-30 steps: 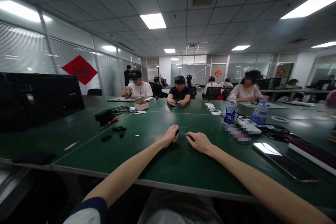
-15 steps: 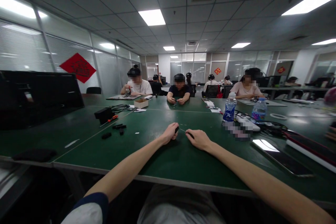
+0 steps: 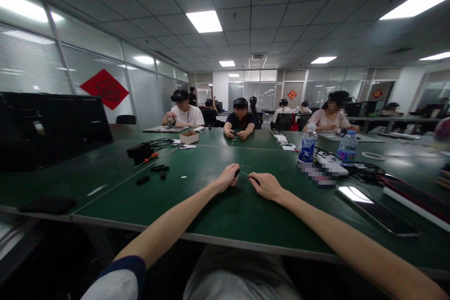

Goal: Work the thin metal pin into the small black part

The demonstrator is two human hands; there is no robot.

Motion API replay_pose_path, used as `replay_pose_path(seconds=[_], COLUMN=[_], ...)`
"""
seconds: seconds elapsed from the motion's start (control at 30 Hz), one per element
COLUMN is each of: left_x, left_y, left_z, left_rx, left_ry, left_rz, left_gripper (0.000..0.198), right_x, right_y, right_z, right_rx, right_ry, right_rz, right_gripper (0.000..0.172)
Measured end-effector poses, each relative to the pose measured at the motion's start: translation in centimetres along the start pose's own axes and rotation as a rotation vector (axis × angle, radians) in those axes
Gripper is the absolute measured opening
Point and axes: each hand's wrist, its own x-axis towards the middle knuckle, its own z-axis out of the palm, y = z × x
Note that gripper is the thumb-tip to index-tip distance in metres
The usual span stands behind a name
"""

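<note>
My left hand and my right hand hover close together above the green table. Pinched in my left fingers is a small black part. A thin wire runs across the small gap between my hands. My right fingers close on a short black piece at its other end. The fingers hide most of both black pieces, so their shapes are hard to tell.
Left of my hands lie a red-handled screwdriver, a black box with cables and small black pieces. To the right stand plastic water bottles, with a phone nearer. Co-workers sit across the table.
My hands stay almost still, holding the same pieces. The whole view has shifted slightly, so the table and hands sit a little higher in the picture.
</note>
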Motion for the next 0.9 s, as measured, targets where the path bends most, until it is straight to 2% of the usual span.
replay_pose_path(seconds=[0.5, 0.9], left_x=[0.35, 0.18], left_y=[-0.65, -0.32], left_z=[-0.19, -0.03], left_rx=[-0.002, 0.008], left_ry=[-0.002, 0.006], left_rz=[0.005, -0.010], left_gripper=[0.031, 0.032], right_x=[0.05, 0.03], right_y=[0.31, -0.05], right_z=[0.16, -0.13], right_rx=[0.039, -0.006], right_ry=[0.033, -0.001], right_rz=[0.013, 0.027], right_gripper=[0.035, 0.036])
